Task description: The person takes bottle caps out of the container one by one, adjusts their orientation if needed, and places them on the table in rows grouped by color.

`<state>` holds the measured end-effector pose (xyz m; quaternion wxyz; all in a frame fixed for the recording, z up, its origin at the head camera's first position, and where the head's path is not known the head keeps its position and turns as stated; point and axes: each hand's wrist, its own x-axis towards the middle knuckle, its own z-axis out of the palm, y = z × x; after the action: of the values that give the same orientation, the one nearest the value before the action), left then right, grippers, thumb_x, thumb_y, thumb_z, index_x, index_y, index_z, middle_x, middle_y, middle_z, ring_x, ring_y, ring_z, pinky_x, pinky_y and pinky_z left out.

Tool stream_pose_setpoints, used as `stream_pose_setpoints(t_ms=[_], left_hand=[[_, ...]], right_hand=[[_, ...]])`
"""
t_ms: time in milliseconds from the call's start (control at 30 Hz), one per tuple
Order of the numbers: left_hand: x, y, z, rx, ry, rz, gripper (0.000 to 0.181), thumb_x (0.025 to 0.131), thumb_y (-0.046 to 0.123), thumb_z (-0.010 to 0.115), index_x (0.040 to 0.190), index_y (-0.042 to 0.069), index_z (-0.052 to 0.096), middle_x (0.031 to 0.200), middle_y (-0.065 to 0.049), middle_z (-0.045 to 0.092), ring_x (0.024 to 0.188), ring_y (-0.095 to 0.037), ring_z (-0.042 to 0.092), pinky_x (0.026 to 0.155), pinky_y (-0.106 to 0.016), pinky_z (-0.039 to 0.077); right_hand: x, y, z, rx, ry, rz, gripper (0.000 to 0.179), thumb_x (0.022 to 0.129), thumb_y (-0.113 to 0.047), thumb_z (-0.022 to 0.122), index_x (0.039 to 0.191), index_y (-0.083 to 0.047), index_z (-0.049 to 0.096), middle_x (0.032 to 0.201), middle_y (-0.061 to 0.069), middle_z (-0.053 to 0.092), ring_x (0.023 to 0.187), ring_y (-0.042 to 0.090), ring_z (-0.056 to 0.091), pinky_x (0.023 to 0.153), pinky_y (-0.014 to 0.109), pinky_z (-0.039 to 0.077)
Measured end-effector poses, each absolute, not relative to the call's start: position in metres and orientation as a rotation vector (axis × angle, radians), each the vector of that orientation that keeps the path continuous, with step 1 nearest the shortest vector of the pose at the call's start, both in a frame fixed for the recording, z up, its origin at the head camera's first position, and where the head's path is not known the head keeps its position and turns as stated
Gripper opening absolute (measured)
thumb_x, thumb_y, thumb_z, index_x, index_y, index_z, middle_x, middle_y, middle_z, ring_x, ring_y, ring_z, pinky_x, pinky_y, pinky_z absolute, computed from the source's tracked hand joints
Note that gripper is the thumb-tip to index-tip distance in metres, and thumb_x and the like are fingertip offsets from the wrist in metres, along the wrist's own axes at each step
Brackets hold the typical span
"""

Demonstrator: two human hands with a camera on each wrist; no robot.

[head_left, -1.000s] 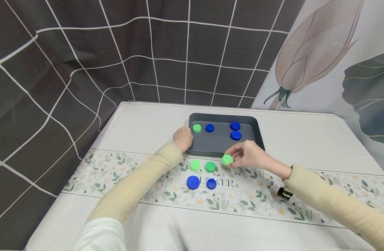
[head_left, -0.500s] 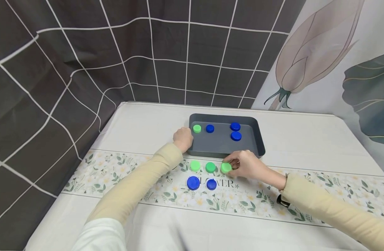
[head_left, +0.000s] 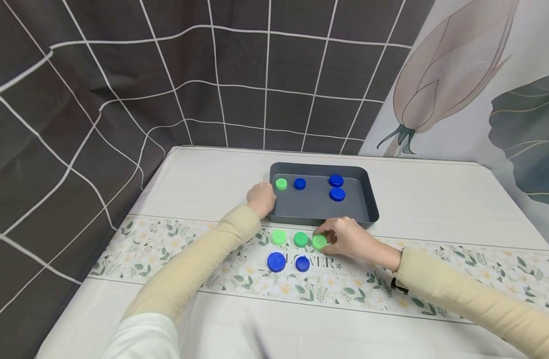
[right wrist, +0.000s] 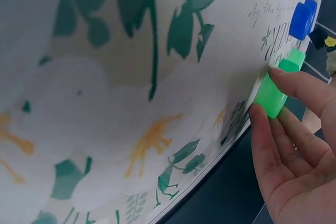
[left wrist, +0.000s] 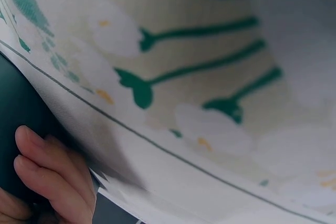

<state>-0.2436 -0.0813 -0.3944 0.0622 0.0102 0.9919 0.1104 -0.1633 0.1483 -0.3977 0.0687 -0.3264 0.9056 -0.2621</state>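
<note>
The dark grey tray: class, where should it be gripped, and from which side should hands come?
The dark grey tray is probably best gripped by the raised walls at its short ends, one hand from each side. It is longer across than front to back, with blue caps inside to keep level, and green caps close to its near wall.

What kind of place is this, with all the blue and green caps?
Probably an indoor corner set up for a tabletop activity. A flowery tablecloth is spread out, dark cloth with white grid lines hangs behind it, and a gray tray holds blue and green caps.
</note>
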Motion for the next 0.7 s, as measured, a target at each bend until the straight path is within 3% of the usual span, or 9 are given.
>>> stream_pose_setpoints(t_ms=[700], left_hand=[[-0.2432,-0.0819,-0.3941,0.03,2.999,0.334,0.027,0.099,0.016,0.051,0.101,-0.005,0.067,0.092,-0.017,0.072,0.076,-0.021,0.07,0.065,-0.031,0.059]], right_hand=[[-0.1613,0.1496,-0.3975,-0.961,2.747,-0.732,0.035,0.072,-0.009,0.081,0.106,-0.008,0.072,0.092,0.0,0.069,0.065,-0.001,0.055,0.059,0.018,0.044]])
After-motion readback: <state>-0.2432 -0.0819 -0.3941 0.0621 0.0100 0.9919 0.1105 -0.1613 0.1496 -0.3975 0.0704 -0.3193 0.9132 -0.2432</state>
